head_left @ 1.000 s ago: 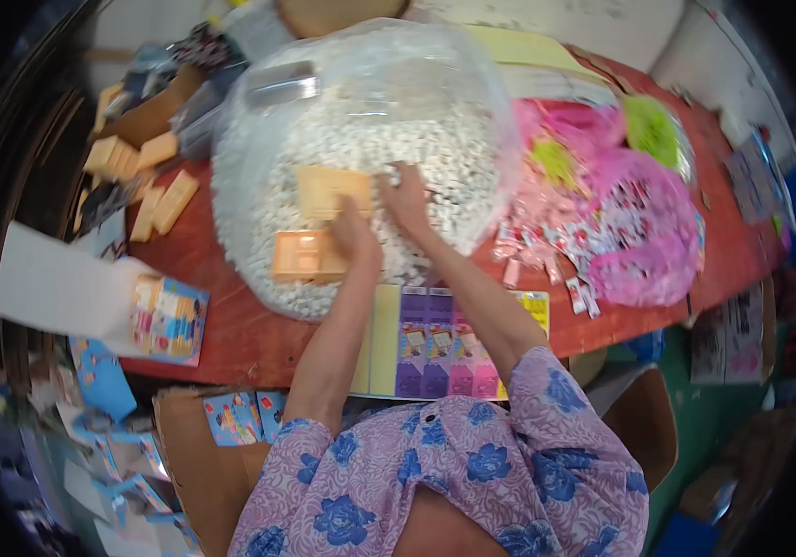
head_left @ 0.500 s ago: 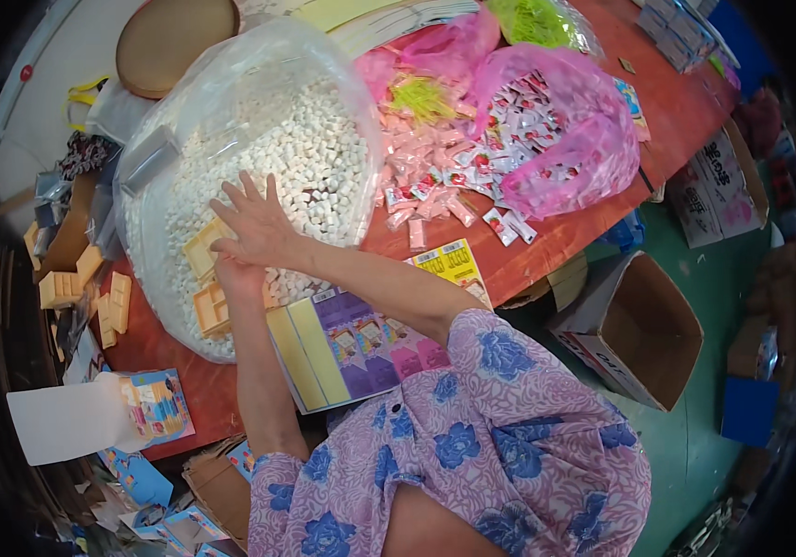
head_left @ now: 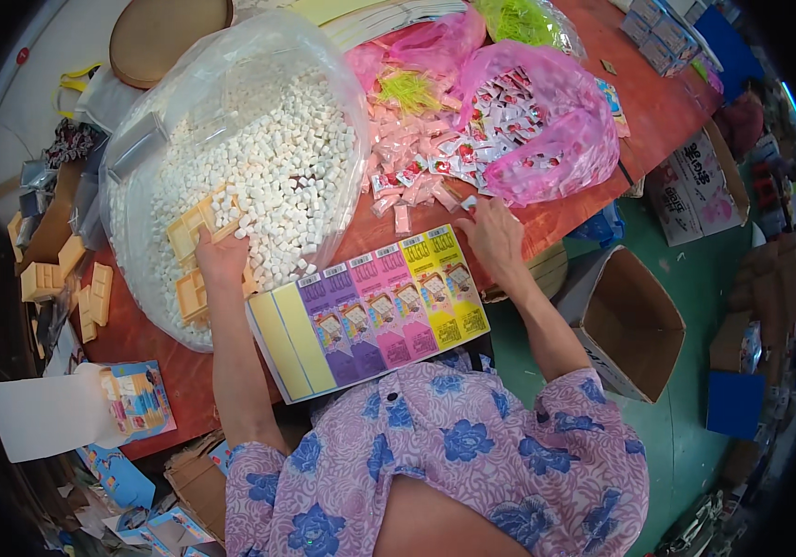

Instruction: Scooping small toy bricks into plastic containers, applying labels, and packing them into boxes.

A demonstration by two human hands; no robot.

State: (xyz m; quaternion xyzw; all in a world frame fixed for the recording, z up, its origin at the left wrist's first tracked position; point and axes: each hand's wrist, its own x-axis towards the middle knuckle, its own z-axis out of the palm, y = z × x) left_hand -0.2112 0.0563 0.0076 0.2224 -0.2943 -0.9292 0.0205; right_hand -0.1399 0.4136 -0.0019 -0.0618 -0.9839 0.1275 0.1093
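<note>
My left hand (head_left: 221, 260) grips the edge of a cream plastic compartment tray (head_left: 190, 232) over the heap of small white pieces (head_left: 296, 139), which lies in a big clear plastic bag (head_left: 129, 269). A second such tray (head_left: 192, 295) rests just below that hand, partly covered by it. My right hand (head_left: 495, 239) is at the near edge of the sachets, fingers drawn together, with a small white thing (head_left: 469, 201) at the tips that is too small to name. Beyond it lie white sachets with red strawberry prints (head_left: 458, 165) and small pink wrapped pieces (head_left: 403, 218).
Sheets of coloured stickers (head_left: 379, 316) lie at the table's front edge. A pink plastic bag (head_left: 570, 167) holds more sachets. An open cardboard box (head_left: 635, 320) stands on the floor at right. Loose cream trays (head_left: 96, 292) and an opened printed box (head_left: 143, 399) are at left.
My right hand has left the spot beside my left hand over the white pieces and swung right to the sachets. My left hand keeps to the tray. The sticker sheets are uncovered.
</note>
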